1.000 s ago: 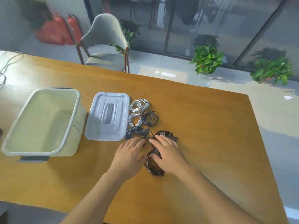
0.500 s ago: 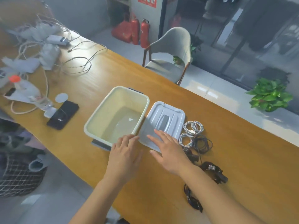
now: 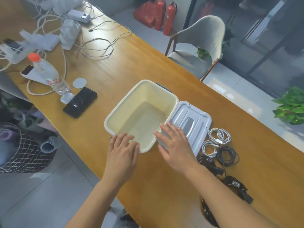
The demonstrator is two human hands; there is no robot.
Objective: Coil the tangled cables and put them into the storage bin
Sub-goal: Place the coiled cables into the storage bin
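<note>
Both sets of fingers are lying straight and spread, holding nothing: the left hand (image 3: 122, 152) is hovering at the near corner of the storage bin (image 3: 115, 109), its fingers (image 3: 125, 137) reaching over the rim, and the right hand (image 3: 176, 145) is stretching across the gap between the bin and its grey lid (image 3: 197, 116), whether it is touching either I cannot tell. A second ago those hands were down on the black cables; they have left them and come over to the bin, so to my eye the person is getting ready to shift or steady the bin before any cable is going in. The bin is standing open and bare inside, cream-coloured, with the lid lying flat just beside it on the tabletop (image 3: 148, 66).

The cables are all waiting out on the tabletop, to the right of the lid. Two white cables (image 3: 218, 135) are sitting in small neat coils, a thin black cable (image 3: 228, 155) is looped just beside them, and heavier black cables (image 3: 236, 188) are lying in a loose tangle partly hidden under the right forearm. Nothing is binned yet, and the heavy black ones are looking like they need proper coiling first
</note>
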